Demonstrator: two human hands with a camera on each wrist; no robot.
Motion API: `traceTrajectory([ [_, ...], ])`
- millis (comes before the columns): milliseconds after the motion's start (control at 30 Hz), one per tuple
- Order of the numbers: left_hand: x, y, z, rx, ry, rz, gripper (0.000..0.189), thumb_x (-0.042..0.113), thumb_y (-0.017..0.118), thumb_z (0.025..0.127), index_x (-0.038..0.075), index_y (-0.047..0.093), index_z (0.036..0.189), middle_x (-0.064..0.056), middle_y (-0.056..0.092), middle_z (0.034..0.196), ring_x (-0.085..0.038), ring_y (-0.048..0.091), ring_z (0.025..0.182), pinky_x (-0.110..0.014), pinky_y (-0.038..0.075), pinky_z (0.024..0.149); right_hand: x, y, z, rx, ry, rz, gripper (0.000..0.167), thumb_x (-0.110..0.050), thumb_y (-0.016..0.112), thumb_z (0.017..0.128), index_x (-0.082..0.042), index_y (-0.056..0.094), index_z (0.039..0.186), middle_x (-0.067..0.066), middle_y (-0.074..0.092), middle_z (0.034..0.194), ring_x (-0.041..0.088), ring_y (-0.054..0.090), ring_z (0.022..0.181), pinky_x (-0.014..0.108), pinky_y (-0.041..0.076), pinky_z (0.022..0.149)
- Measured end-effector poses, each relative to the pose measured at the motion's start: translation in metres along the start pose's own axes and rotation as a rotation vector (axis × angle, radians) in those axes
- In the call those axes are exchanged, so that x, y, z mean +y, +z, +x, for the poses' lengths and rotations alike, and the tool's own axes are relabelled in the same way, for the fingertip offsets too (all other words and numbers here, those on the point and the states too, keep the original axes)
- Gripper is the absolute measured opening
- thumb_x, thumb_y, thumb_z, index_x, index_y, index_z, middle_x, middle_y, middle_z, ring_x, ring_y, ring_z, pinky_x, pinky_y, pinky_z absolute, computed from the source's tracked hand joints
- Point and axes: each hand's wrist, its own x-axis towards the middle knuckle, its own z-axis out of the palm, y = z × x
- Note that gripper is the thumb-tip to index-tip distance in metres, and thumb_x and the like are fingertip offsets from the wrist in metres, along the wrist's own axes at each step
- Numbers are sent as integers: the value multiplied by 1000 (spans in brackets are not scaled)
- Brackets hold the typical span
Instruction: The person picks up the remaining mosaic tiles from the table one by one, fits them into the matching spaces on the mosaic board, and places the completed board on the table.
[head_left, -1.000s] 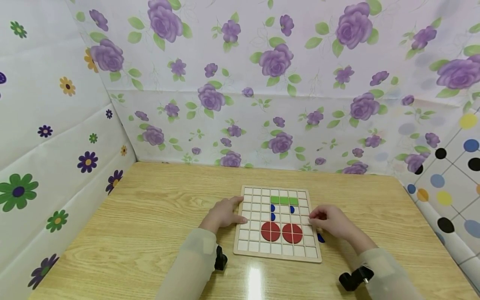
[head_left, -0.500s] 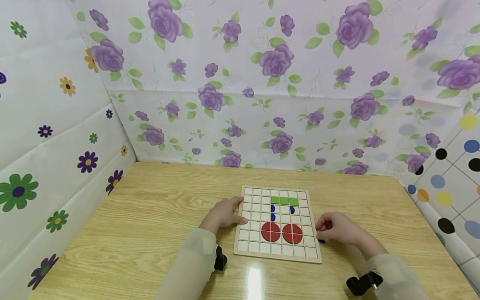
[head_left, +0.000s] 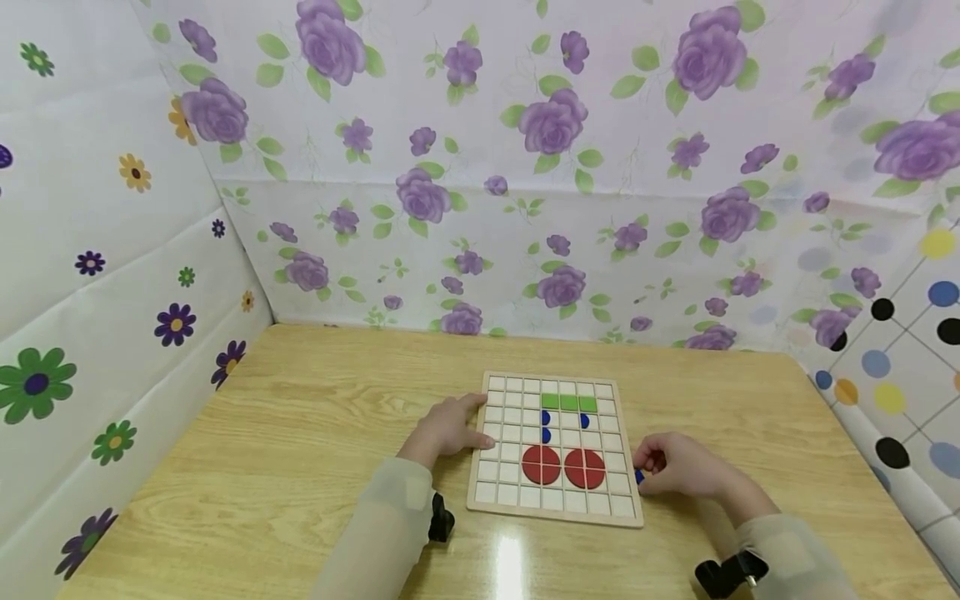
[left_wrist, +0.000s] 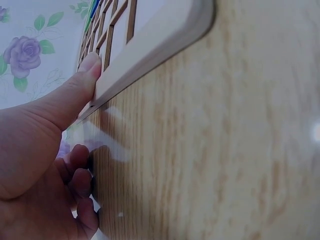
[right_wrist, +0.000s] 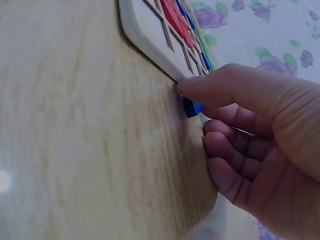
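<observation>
Left hand: the left hand is resting on the table at the left edge of the grid board. Its thumb is pressing against that edge, and the other fingers are lying loosely curled on the wood; it is gripping nothing.

Right hand: the right hand is lying just beside the right edge of the board, near its front right corner. The thumb and the curled fingers are pinching a small blue piece, which is sitting on the table and touching the board's rim.

Blue piece, head view: only a small part of it is showing, between the fingers and the board.

Board: it is lying flat, right of the middle of the table and towards its front edge. It is carrying a green bar near its far edge, three small blue pieces under the bar, and two red discs side by side near its front edge.

Wrists: a black camera mount is sitting on the left sleeve, and another one on the right sleeve.

Surroundings: flowered cloth walls are standing around the table.
</observation>
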Motion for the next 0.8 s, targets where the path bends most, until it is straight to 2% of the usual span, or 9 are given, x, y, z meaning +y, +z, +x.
traceTrajectory([
  [300, -2, 1, 1, -2, -2, -8, 76, 40, 73, 80, 27, 37, 146, -19, 32, 151, -42, 26, 140, -62, 27, 109, 0, 2, -2, 19, 6, 38, 26, -14, 77, 76, 0, 61, 91, 5, 57, 80, 6, 49, 69, 19, 44, 60],
  [567, -1, 0, 0, -3, -1, 4, 76, 40, 74, 79, 26, 39, 145, -19, 36, 149, -42, 32, 137, -61, 32, 106, 9, 2, -2, 47, -3, 87, 27, -14, 75, 79, 0, 55, 90, 3, 52, 77, 5, 49, 68, 20, 43, 59],
  [800, -2, 0, 2, 2, -1, 15, 76, 42, 73, 80, 28, 38, 145, -17, 39, 148, -41, 36, 135, -62, 35, 103, 11, 1, 1, 52, 13, 104, 24, -15, 73, 82, 1, 58, 92, 5, 56, 80, 5, 50, 70, 20, 44, 60],
])
